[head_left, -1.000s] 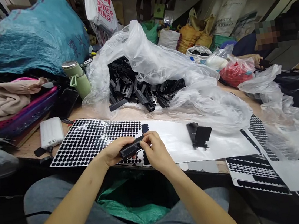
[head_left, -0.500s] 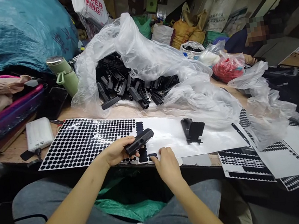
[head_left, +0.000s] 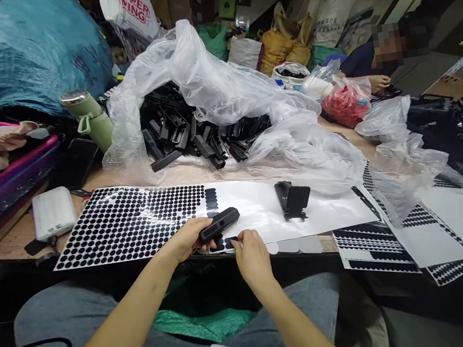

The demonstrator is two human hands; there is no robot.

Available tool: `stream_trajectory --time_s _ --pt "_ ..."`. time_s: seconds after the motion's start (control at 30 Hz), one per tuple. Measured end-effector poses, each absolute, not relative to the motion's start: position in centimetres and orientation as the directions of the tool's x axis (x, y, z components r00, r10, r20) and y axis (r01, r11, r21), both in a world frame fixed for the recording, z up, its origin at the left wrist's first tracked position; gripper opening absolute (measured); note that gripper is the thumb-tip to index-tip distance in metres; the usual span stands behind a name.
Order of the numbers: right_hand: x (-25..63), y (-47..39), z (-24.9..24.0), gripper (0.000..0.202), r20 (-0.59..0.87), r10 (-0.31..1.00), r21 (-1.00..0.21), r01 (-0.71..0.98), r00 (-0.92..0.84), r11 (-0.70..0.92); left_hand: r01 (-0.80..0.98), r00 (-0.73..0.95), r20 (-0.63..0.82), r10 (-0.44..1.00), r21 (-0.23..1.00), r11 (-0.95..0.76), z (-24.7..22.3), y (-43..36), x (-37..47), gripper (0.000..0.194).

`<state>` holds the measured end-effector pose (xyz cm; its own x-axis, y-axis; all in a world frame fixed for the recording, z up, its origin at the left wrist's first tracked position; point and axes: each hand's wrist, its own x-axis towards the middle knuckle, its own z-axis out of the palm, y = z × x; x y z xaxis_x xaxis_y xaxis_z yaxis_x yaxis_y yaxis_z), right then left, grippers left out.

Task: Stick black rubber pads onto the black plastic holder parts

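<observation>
My left hand (head_left: 189,239) is closed round a long black plastic piece (head_left: 220,224) with a ribbed, carbon-like surface, held tilted just over the sticker sheet (head_left: 253,202). At the sheet's near edge, my right hand (head_left: 253,256) pinches the end of a black rounded sticker (head_left: 230,243) between thumb and finger. Round black dots (head_left: 126,224) cover the left part of this sheet, and a column of longer rounded stickers (head_left: 211,197) runs beside them. To the right, a black folding phone stand (head_left: 294,199) sits on the white backing.
Behind the sheet, an open clear plastic bag (head_left: 196,57) holds many black pieces (head_left: 176,124). A green flask (head_left: 90,119) and a white power bank (head_left: 53,211) stand left. More sticker sheets (head_left: 377,250) overhang the table at right. Another person (head_left: 363,64) sits at the far right.
The whole view has shifted slightly. My left hand has brought the black piece a little closer to my right hand, which stays pinching at the sticker on the sheet's edge.
</observation>
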<state>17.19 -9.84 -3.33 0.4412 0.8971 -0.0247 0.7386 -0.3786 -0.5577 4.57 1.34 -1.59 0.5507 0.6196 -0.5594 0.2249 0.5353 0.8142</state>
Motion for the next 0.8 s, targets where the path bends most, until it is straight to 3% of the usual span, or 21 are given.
stream_trajectory --time_s 0.17,0.27,0.4,0.8 --pt "17.7 -9.9 -1.1 0.012 -0.006 0.941 -0.840 0.508 0.340 -0.189 0.192 0.560 -0.569 0.602 0.796 0.574 -1.1 1.3 4.6 0.024" --pt "18.4 -9.3 0.8 0.012 -0.007 0.971 -0.937 0.338 0.239 -0.090 0.196 0.578 -0.599 0.555 0.762 0.618 -0.3 0.9 4.6 0.021" --pt "18.5 -8.3 2.1 0.012 -0.061 0.983 -0.954 0.280 0.173 -0.109 0.182 0.591 -0.593 0.546 0.758 0.626 0.5 0.3 4.8 0.018" --pt "17.6 -8.9 2.3 0.011 -0.046 0.967 -0.953 0.279 0.250 -0.118 0.168 0.626 -0.558 0.545 0.779 0.604 0.7 -0.3 4.8 0.019"
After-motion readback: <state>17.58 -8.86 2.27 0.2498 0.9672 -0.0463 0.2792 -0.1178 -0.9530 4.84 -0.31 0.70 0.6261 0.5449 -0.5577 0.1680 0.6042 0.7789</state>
